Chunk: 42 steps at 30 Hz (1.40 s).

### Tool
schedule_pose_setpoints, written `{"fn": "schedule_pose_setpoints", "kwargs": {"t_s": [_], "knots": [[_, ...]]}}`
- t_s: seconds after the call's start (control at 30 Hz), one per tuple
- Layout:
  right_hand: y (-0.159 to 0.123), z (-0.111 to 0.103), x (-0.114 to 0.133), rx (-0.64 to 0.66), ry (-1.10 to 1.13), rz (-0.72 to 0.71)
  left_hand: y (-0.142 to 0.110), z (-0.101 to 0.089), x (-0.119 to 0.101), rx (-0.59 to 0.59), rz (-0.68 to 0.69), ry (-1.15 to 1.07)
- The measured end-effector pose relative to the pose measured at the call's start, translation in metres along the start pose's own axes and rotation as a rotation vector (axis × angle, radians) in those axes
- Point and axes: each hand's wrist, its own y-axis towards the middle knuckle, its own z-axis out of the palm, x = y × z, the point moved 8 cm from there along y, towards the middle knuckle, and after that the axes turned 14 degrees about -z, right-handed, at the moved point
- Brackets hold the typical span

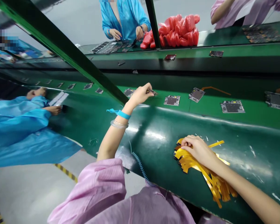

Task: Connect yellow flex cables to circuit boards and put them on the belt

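Over the green belt, my left hand [141,94] pinches a small circuit board [152,92] by its edge. A blue strap with a coiled cord [141,166] and a clear bangle circle that wrist. My right hand [196,147] rests on a pile of yellow-orange flex cables [193,160], its thumb and fingertips closed on the dark-ended side; a single cable in its grip looks likely. Right of my left hand, a bare circuit board [172,100] lies on the belt. Beyond it another board [196,94] has an orange flex cable [216,89] attached.
The belt [200,115] runs behind the green bench [158,149], carrying several boards. A green post [67,53] slants across the left. At left, a co-worker in blue [25,124] holds a pale striped sheet. Red bundles [177,31] sit on the far bench, near another person in blue.
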Motion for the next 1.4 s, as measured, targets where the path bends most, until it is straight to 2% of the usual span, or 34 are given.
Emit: {"fn": "schedule_pose_setpoints", "kwargs": {"t_s": [0.1,0.2,0.27,0.33,0.4,0.53,0.63,0.77,0.9,1.03,1.13,1.23,1.3,1.4], "knots": [[-0.002,-0.008,0.000,-0.020,0.003,0.009,-0.037,0.008,-0.038,-0.013,0.013,-0.311],[-0.012,-0.022,0.004,-0.082,0.007,0.024,-0.081,0.035,-0.078,0.161,-0.007,-0.646],[-0.026,-0.041,0.007,-0.252,0.113,0.088,-0.114,0.055,-0.103,0.312,-0.037,-0.798],[-0.047,-0.060,0.008,-0.486,0.289,0.168,-0.146,0.071,-0.123,0.409,-0.072,-0.845],[-0.066,-0.069,0.009,-0.610,0.381,0.223,-0.172,0.082,-0.142,0.466,-0.080,-0.823],[-0.078,-0.059,0.002,-0.485,0.306,0.294,-0.198,0.100,-0.166,0.566,-0.075,-0.737],[-0.082,-0.057,-0.014,-0.540,0.220,0.325,-0.199,0.114,-0.169,0.575,-0.103,-0.703],[-0.085,-0.073,-0.014,-0.677,0.051,0.232,-0.194,0.120,-0.165,0.538,-0.103,-0.660],[-0.085,-0.077,-0.016,-0.648,0.084,0.245,-0.187,0.109,-0.156,0.458,-0.079,-0.600],[-0.084,-0.086,-0.014,-0.697,-0.056,0.198,-0.174,0.091,-0.132,0.353,-0.132,-0.477],[-0.087,-0.087,-0.020,-0.796,0.114,0.279,-0.172,0.076,-0.119,0.305,-0.172,-0.429],[-0.087,-0.084,-0.009,-0.891,0.343,0.281,-0.183,0.068,-0.121,0.330,-0.176,-0.507],[-0.084,-0.081,0.008,-0.836,0.381,0.263,-0.197,0.069,-0.134,0.403,-0.149,-0.561],[-0.080,-0.070,0.028,-0.654,0.334,0.278,-0.220,0.075,-0.157,0.509,-0.089,-0.598]]}}
